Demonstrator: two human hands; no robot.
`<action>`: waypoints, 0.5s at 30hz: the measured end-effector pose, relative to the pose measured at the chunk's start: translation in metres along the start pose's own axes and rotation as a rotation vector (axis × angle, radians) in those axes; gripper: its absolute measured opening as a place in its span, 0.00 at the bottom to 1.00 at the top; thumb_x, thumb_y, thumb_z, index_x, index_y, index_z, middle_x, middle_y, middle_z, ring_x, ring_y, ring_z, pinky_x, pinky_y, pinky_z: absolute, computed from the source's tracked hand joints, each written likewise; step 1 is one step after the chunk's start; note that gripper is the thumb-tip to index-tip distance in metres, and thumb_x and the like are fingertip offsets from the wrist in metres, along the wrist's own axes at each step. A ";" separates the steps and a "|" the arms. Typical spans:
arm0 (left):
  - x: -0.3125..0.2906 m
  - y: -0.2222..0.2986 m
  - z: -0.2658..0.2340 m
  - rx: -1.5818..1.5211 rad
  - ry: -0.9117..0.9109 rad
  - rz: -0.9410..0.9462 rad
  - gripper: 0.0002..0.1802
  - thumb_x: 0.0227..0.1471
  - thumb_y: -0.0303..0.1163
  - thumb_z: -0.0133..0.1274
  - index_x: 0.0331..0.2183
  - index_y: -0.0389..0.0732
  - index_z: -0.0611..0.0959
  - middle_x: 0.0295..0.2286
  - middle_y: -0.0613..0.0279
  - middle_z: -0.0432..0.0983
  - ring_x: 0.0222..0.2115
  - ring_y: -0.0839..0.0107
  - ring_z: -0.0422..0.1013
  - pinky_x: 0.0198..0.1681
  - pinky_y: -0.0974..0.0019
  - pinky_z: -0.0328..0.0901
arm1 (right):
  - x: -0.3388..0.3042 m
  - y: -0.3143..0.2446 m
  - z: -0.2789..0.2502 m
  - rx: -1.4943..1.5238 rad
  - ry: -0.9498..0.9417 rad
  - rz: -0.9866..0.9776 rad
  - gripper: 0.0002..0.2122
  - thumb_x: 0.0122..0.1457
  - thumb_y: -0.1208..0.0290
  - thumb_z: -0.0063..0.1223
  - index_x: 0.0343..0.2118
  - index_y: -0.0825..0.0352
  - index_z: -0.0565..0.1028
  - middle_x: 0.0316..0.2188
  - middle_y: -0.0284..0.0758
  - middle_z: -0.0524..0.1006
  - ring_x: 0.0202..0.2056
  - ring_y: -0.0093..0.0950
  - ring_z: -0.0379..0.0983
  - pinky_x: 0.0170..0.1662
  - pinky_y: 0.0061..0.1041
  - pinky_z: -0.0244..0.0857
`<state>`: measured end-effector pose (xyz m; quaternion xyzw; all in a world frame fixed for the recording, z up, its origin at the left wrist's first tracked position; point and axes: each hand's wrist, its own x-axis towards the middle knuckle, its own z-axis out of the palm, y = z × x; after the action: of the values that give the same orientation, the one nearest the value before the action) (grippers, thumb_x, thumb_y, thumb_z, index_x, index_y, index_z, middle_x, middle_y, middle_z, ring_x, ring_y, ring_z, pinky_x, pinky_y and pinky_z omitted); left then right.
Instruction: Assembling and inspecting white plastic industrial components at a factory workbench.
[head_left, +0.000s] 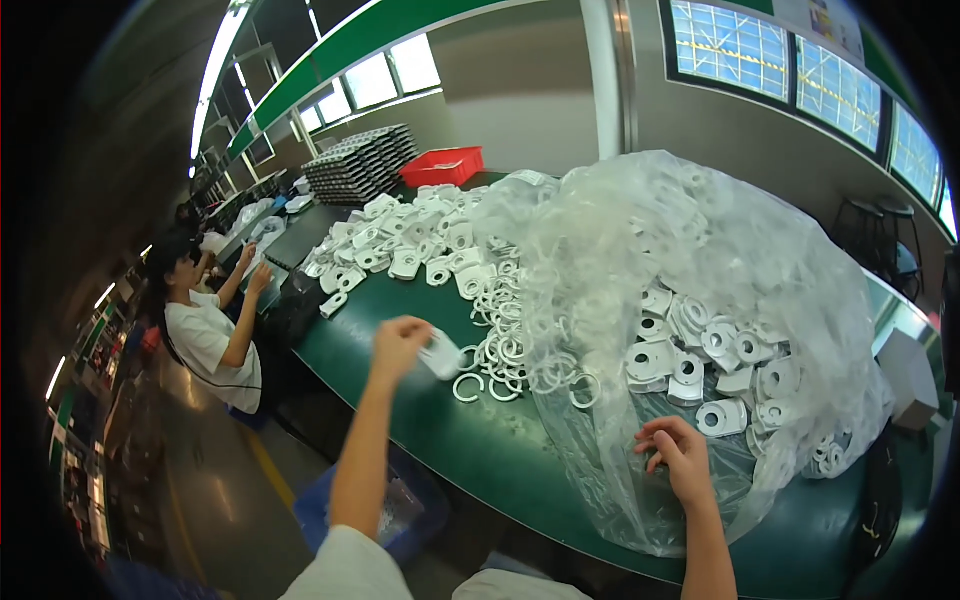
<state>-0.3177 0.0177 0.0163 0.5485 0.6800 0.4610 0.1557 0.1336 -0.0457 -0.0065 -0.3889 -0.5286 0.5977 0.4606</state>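
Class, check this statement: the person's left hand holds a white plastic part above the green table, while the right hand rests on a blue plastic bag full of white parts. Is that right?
One detail is wrong: the bag is clear, not blue, as the head view shows. The left hand does hold a white plastic part above the green table, and the right hand rests on the bag.

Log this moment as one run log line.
left hand: holds small white plastic part | right hand: on clear plastic bag | surface: green table

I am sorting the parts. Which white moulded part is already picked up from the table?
The white part held in the left hand, raised above the green table; all others lie in heaps or in the clear bag.
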 end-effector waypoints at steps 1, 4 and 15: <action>0.026 -0.028 -0.031 0.151 0.121 0.012 0.07 0.46 0.28 0.56 0.30 0.36 0.84 0.21 0.62 0.78 0.22 0.76 0.72 0.25 0.74 0.65 | 0.001 -0.002 0.004 -0.001 -0.018 0.012 0.09 0.58 0.73 0.45 0.38 0.73 0.72 0.33 0.41 0.76 0.32 0.26 0.75 0.25 0.19 0.66; 0.065 -0.006 -0.062 0.126 0.256 0.050 0.13 0.45 0.27 0.57 0.36 0.36 0.81 0.27 0.58 0.79 0.23 0.75 0.74 0.20 0.73 0.65 | 0.001 -0.003 0.003 0.010 -0.011 0.035 0.07 0.58 0.75 0.47 0.37 0.72 0.72 0.32 0.39 0.77 0.32 0.23 0.74 0.25 0.18 0.65; -0.044 0.136 0.141 0.007 -0.371 0.772 0.10 0.41 0.21 0.55 0.31 0.39 0.82 0.32 0.60 0.76 0.33 0.65 0.72 0.35 0.66 0.68 | 0.000 0.005 0.001 -0.058 0.080 -0.008 0.06 0.56 0.78 0.47 0.36 0.71 0.74 0.30 0.36 0.78 0.29 0.22 0.75 0.24 0.16 0.64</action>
<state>-0.1194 0.0397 0.0377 0.8369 0.3868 0.3768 0.0896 0.1317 -0.0457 -0.0111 -0.4236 -0.5283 0.5644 0.4721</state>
